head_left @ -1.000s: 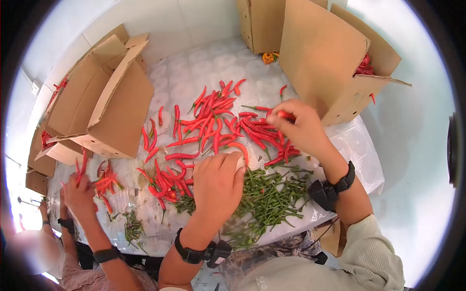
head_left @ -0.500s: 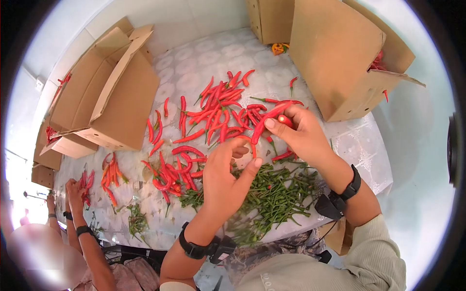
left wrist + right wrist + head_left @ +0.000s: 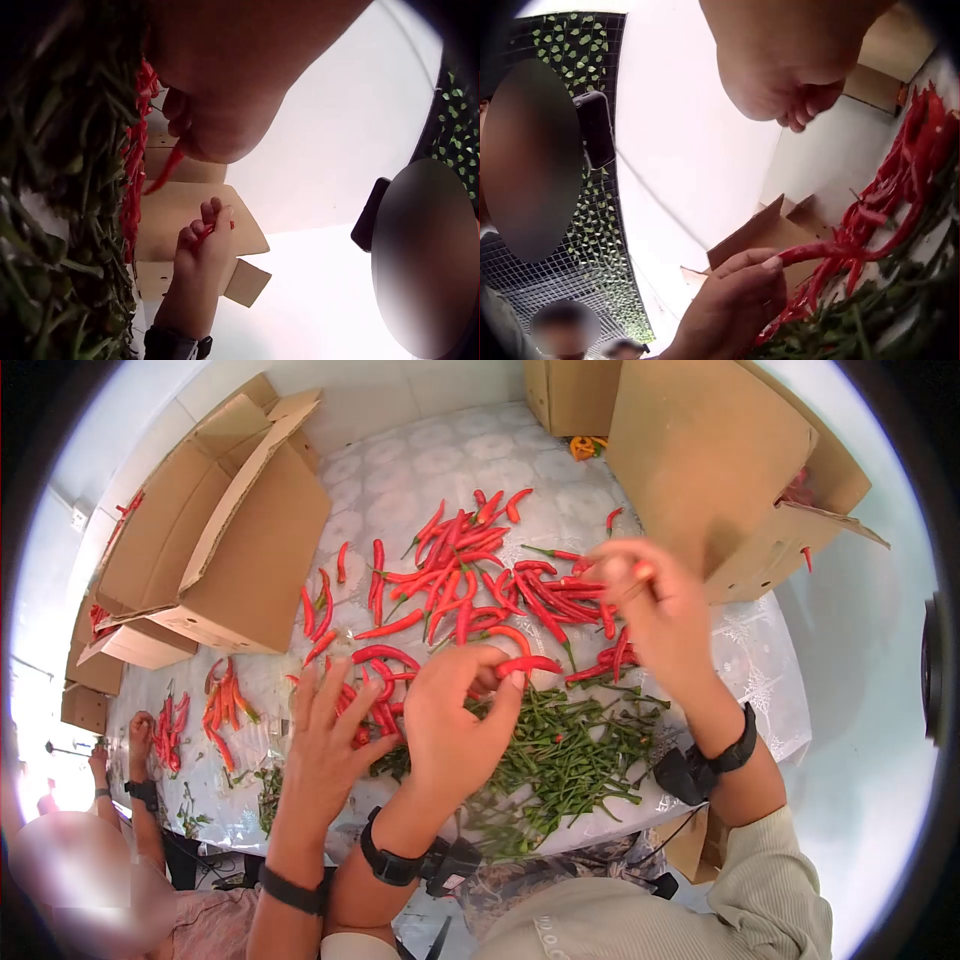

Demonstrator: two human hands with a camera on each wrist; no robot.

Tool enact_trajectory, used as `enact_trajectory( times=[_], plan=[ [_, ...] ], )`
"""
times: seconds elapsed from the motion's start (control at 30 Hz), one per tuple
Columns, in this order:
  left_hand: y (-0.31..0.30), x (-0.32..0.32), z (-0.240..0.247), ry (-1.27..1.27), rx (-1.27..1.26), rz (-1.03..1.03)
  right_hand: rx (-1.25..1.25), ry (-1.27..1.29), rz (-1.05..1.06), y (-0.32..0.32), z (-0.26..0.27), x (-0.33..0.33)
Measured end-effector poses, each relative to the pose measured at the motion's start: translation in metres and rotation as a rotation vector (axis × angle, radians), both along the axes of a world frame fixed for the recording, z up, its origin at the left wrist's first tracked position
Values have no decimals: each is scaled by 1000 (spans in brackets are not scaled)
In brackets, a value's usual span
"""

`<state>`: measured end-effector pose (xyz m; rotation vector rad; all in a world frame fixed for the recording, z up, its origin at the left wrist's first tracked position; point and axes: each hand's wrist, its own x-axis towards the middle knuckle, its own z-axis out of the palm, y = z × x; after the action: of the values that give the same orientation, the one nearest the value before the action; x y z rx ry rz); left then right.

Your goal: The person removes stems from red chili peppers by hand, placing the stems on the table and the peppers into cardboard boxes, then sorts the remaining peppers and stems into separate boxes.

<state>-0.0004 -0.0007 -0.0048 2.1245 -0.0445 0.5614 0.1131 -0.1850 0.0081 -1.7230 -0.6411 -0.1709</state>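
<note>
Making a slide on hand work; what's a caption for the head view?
Left hand pinching a red chili near green stems, red chilies between cardboard boxes.

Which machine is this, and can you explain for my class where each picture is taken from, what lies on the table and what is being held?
There is no machine: a person works with two bare hands. The head camera looks forward and down; each wrist wears a camera, giving two close, tilted views of the same work.

On the patterned tablecloth lie many red chillies and, nearer the person, a heap of green stalks. Cardboard boxes stand at the left and right.

The left hand pinches one red chilli between its fingers. The right hand is raised near the right box; red shows in its curled fingers, mostly hidden. Another person's hand reaches in from the left.
</note>
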Motion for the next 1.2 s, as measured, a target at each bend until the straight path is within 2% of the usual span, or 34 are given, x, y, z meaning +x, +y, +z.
enact_trajectory(
  times=[0.1,0.2,0.27,0.37,0.5,0.53,0.67,0.93,1.03,1.1,1.13,1.2],
  plan=[
    [-5,1,-1,-55,34,-79,-359,-150,325,7,-2,-19],
    [-10,2,2,-61,-79,-64,-390,36,434,11,6,-24],
    [-10,2,0,-8,-248,-30,-335,-57,347,9,-4,-18],
    [-7,3,-3,-33,-169,-19,-367,-97,130,3,2,-10],
    [-2,-1,-4,31,43,-150,-495,-187,-155,-9,-3,11],
    [-2,0,-7,44,82,-190,-537,-146,-156,-9,-2,12],
    [-6,3,-10,66,170,-262,-697,-261,-142,5,-23,17],
    [-4,4,-8,-44,160,-221,-617,-255,-117,8,-28,20],
    [-4,0,-3,-54,85,-105,-434,-246,-76,4,-21,17],
    [-6,-5,5,0,19,21,-319,-56,78,1,-8,9],
    [-7,-4,0,4,-136,33,-263,42,155,1,-2,4],
    [-12,-4,4,-34,-270,38,-269,56,321,0,4,-6]
  ],
)
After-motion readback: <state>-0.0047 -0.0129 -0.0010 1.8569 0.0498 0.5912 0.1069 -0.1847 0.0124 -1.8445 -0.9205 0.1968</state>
